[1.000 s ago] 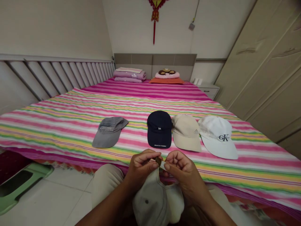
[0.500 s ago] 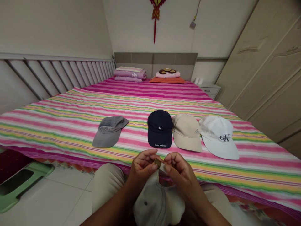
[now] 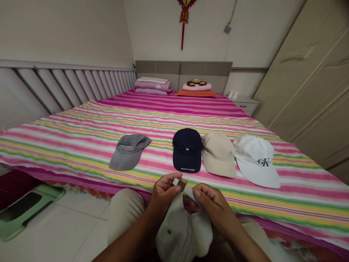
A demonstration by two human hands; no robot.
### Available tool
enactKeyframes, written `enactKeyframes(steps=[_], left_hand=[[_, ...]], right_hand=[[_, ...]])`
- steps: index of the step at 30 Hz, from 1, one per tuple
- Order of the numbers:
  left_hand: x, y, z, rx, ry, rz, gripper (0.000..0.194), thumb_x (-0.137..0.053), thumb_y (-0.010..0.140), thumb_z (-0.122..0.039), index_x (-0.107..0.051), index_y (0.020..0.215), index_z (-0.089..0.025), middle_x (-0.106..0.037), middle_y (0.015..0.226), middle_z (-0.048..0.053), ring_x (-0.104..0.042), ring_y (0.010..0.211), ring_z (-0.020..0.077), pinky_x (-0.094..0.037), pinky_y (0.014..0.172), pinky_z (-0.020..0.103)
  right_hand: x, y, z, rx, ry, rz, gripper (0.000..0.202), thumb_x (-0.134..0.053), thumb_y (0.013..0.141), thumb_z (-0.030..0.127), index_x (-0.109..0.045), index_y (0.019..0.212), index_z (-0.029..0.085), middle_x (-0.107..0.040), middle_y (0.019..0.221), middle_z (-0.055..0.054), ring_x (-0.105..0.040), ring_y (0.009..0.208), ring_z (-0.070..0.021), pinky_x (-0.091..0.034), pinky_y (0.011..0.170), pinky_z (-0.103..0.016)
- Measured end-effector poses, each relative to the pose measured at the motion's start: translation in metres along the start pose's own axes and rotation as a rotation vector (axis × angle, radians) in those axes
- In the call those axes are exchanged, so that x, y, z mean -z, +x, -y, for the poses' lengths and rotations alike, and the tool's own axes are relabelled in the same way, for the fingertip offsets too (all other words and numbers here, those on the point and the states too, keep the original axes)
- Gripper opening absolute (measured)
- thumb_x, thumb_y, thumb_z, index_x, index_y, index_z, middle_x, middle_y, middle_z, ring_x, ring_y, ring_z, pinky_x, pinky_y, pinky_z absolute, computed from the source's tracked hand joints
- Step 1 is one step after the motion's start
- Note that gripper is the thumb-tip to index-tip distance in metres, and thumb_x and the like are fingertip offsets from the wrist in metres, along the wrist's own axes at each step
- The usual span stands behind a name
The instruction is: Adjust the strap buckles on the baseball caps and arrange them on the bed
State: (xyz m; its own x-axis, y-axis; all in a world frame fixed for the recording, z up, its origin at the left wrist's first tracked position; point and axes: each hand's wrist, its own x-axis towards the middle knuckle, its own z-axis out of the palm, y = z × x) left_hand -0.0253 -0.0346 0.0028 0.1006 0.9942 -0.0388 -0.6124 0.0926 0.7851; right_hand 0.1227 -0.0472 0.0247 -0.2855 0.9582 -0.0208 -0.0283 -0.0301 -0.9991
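Head view shows the left hand (image 3: 163, 193) and right hand (image 3: 209, 200) each pinching the strap (image 3: 183, 186) of the light cap (image 3: 180, 229), just before the bed (image 3: 81, 123), adjusting it; threading calls for steady pulling.

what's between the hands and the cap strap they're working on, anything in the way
Nothing visible. The left hand pinches the buckle and the right hand pinches the strap of the light grey cap directly.
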Motion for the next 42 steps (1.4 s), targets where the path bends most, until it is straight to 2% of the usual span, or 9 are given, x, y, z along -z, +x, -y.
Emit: enactKeyframes(steps=[5,11,18,21,24,27,30,34,42], left_hand=[[-0.001,0.001,0.004,0.035,0.006,0.013,0.03,-0.076,0.051,-0.023,-0.066,0.079,-0.015,-0.068,0.071,0.002,-0.059,0.061,0.0113,-0.044,0.061,0.023],[-0.005,0.0,0.001,0.055,0.073,0.061,0.026,-0.075,0.052,-0.02,-0.065,0.075,-0.014,-0.065,0.066,0.002,-0.057,0.058,0.0104,-0.043,0.059,0.022],[-0.004,0.006,-0.005,0.105,0.045,0.04,0.029,-0.075,0.054,-0.019,-0.059,0.078,-0.014,-0.064,0.066,0.001,-0.058,0.056,0.0117,-0.044,0.056,0.023],[-0.006,0.009,-0.006,0.126,0.058,0.068,0.031,-0.075,0.055,-0.018,-0.055,0.079,-0.015,-0.063,0.062,0.0,-0.059,0.053,0.0124,-0.044,0.053,0.024],[-0.01,0.013,-0.009,0.137,0.055,0.128,0.031,-0.072,0.059,-0.017,-0.05,0.08,-0.017,-0.063,0.063,0.0,-0.059,0.053,0.0135,-0.045,0.052,0.025],[-0.014,0.017,-0.012,0.124,0.068,0.155,0.031,-0.071,0.06,-0.015,-0.048,0.08,-0.017,-0.063,0.067,0.0,-0.059,0.057,0.0124,-0.044,0.053,0.023],[-0.019,0.02,-0.015,0.124,0.093,0.156,0.026,-0.07,0.061,-0.015,-0.05,0.077,-0.016,-0.062,0.063,-0.001,-0.057,0.054,0.0091,-0.041,0.051,0.018],[-0.026,0.021,-0.017,0.121,0.1,0.147,0.016,-0.066,0.065,-0.017,-0.052,0.072,-0.014,-0.058,0.053,-0.003,-0.051,0.046,0.005,-0.036,0.046,0.014],[-0.027,0.023,-0.022,0.261,0.299,0.148,0.023,-0.069,0.058,-0.021,-0.051,0.07,-0.015,-0.056,0.049,-0.003,-0.046,0.04,0.0063,-0.034,0.043,0.018]], right_hand=[[-0.004,0.003,-0.004,-0.071,0.09,0.011,0.034,-0.057,0.073,0.045,-0.051,0.059,0.015,-0.053,0.05,0.001,-0.045,0.047,-0.009,-0.034,0.049,-0.022],[-0.006,0.005,-0.003,-0.1,0.126,-0.015,0.036,-0.061,0.069,0.046,-0.051,0.057,0.014,-0.054,0.048,0.001,-0.045,0.043,-0.008,-0.033,0.045,-0.021],[0.009,0.013,-0.002,-0.197,0.284,0.052,0.035,-0.05,0.076,0.052,-0.052,0.084,0.018,-0.056,0.059,0.001,-0.048,0.043,-0.0085,-0.035,0.042,-0.02],[0.012,0.017,0.004,-0.136,0.174,0.092,0.037,-0.049,0.077,0.052,-0.051,0.091,0.018,-0.054,0.06,0.003,-0.045,0.039,-0.0068,-0.031,0.037,-0.018],[0.012,0.019,0.01,-0.044,-0.019,0.122,0.038,-0.059,0.071,0.045,-0.051,0.097,0.018,-0.053,0.062,0.003,-0.047,0.042,-0.0075,-0.031,0.038,-0.019],[0.009,0.019,0.015,0.124,-0.316,0.043,0.036,-0.066,0.067,0.033,-0.055,0.099,0.019,-0.057,0.068,0.002,-0.052,0.056,-0.0116,-0.038,0.048,-0.022],[0.008,0.018,0.02,0.255,-0.555,-0.061,0.02,-0.06,0.072,0.027,-0.06,0.09,0.019,-0.061,0.071,0.0,-0.055,0.064,-0.0139,-0.04,0.056,-0.023],[0.009,0.017,0.024,0.352,-0.692,-0.113,0.008,-0.055,0.075,0.021,-0.061,0.078,0.018,-0.063,0.069,0.0,-0.056,0.062,-0.0135,-0.039,0.058,-0.023],[0.014,0.012,0.029,0.378,-0.828,-0.082,0.007,-0.051,0.076,0.019,-0.058,0.076,0.017,-0.061,0.068,-0.001,-0.054,0.057,-0.0126,-0.036,0.053,-0.023]])
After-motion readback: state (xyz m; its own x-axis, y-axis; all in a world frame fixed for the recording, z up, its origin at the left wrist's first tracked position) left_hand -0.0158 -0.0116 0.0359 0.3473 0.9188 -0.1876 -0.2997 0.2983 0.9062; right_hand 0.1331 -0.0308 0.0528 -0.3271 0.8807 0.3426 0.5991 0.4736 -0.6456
